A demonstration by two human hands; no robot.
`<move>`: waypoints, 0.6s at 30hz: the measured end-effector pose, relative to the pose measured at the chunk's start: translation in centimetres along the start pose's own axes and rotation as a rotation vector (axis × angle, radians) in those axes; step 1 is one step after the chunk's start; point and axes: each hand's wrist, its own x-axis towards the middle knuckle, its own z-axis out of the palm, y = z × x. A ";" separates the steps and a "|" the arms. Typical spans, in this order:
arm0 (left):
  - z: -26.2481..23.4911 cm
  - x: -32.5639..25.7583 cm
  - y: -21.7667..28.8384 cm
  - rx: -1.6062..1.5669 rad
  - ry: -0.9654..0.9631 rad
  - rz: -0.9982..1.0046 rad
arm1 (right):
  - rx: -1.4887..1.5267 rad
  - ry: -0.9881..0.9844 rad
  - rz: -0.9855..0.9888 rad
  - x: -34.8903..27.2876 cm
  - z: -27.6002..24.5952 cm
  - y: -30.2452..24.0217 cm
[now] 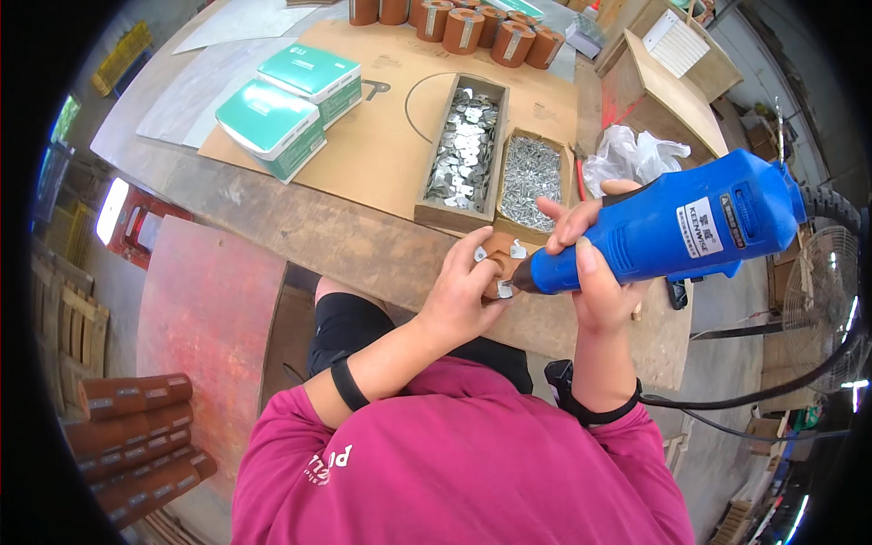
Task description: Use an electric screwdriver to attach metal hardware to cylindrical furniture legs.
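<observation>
My left hand (457,298) is closed round a short brown cylinder (500,243) at the table's near edge. Small silver metal clips sit on the cylinder's end face; one metal clip (505,289) lies right at the tool's tip. My right hand (595,282) grips a blue electric screwdriver (654,227), which is tilted with its dark nose pointing left and down against the cylinder. Whether a screw sits under the tip is hidden. Just beyond my hands stand a wooden box of metal clips (466,145) and a carton of small screws (531,177).
Several brown cylinders (463,32) stand at the table's far side. Two green-and-white boxes (268,123) lie at the left. A crumpled plastic bag (631,154) is near the tool. The tool's black cable (772,392) loops at the right beside a fan (822,291). More cylinders (136,404) are stacked lower left.
</observation>
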 end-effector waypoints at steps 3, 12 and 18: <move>0.1 0.0 0.1 0.012 -0.010 -0.006 | 0.045 -0.020 -0.026 0.3 -0.9 -0.3; -0.8 0.2 0.0 -0.037 -0.114 -0.002 | 0.107 0.242 -0.138 -1.3 -5.3 -1.6; -1.2 0.1 -0.3 -0.037 -0.161 0.040 | 0.004 0.385 0.008 -4.4 -7.6 0.6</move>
